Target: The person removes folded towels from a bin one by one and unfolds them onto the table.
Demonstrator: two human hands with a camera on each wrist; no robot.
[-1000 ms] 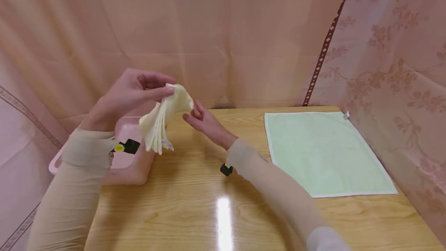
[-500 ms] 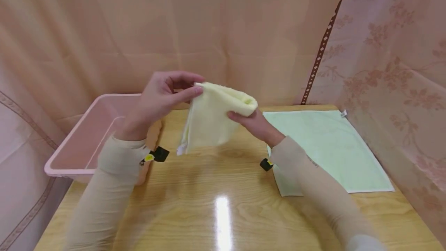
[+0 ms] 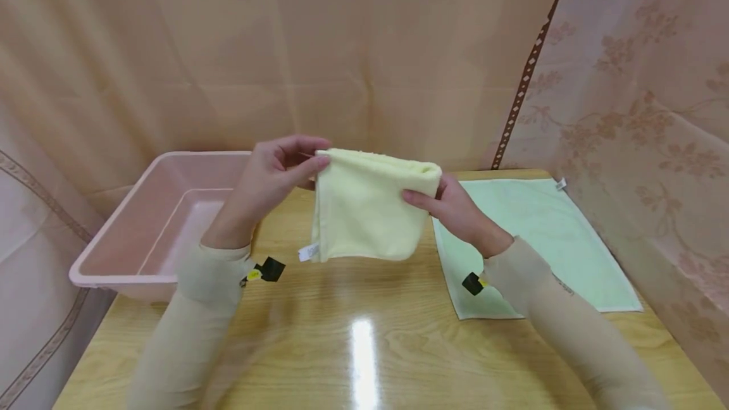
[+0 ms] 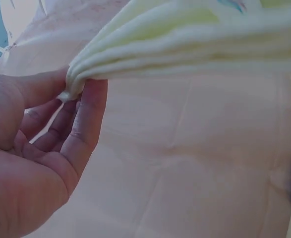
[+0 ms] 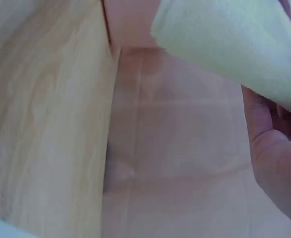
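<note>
The left hand [image 3: 273,176] pinches one upper corner of a folded yellow cloth [image 3: 376,207] between thumb and fingers; the left wrist view shows several layers gathered there. The right hand [image 3: 461,211] grips the opposite end, thumb on the near face and fingers behind. The cloth hangs in the air between the hands, above the table, a white tag [image 3: 308,252] at its lower left corner. Beige sleeves [image 3: 529,271] cover both forearms.

Below is a light wooden table [image 3: 319,340] with visible grain and a bright streak of reflected light near its front. A pink basin [image 3: 150,220] stands at its left end, partly behind the left arm. On the right, a pale green cloth [image 3: 529,220] with white edging lies spread flat, partly hidden by the right arm.

A plain peach-beige curtain [image 3: 342,37] hangs behind the table; a floral curtain [image 3: 643,125] closes the right side, a dark patterned band [image 3: 531,65] between them.
</note>
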